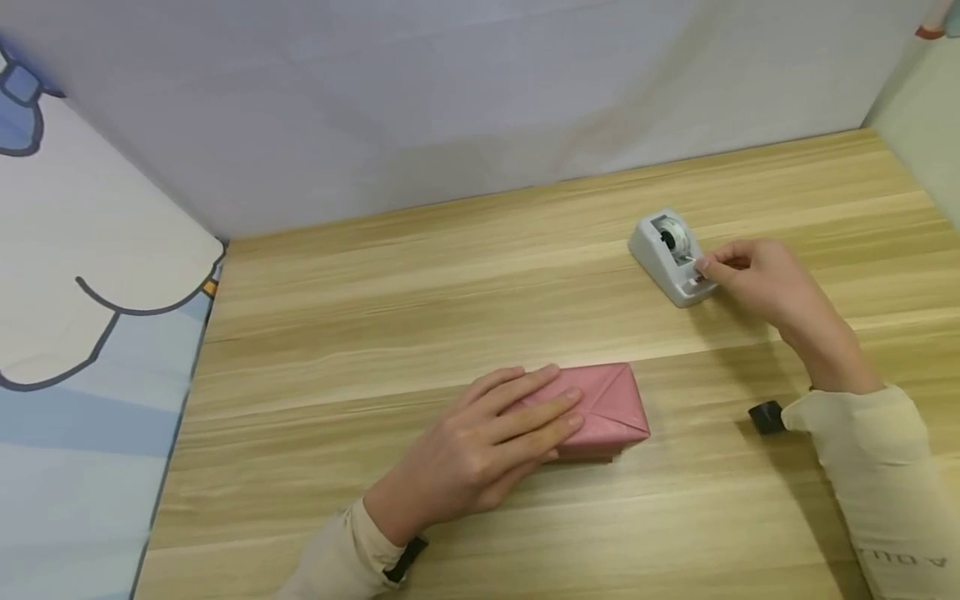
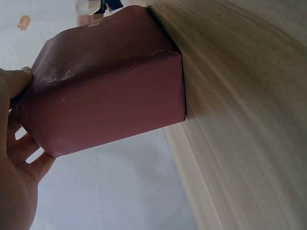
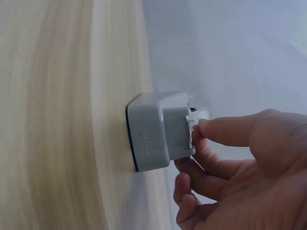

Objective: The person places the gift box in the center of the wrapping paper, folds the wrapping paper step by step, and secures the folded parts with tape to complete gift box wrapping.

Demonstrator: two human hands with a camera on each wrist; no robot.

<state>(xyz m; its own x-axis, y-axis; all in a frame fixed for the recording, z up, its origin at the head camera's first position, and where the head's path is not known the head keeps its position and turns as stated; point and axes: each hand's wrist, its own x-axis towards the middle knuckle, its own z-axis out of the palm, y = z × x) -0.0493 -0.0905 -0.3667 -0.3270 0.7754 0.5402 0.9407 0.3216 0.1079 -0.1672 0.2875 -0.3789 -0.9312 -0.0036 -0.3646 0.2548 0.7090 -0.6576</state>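
Note:
A box wrapped in pink paper lies on the table, its end folded into triangular flaps. My left hand rests on top of it, fingers stretched along the upper face. From the left wrist, the wrapped box looks dark red, and the thumb touches its top edge. Farther back stands a grey tape dispenser with a roll of clear tape inside. At its cutter end, my right hand pinches the tape's end between thumb and forefinger. The dispenser's toothed blade shows right beside the fingertips.
The wood-grain table runs back to a pale wall covering. A cartoon-printed sheet borders the left side. Black wrist mounts stick out at both cuffs.

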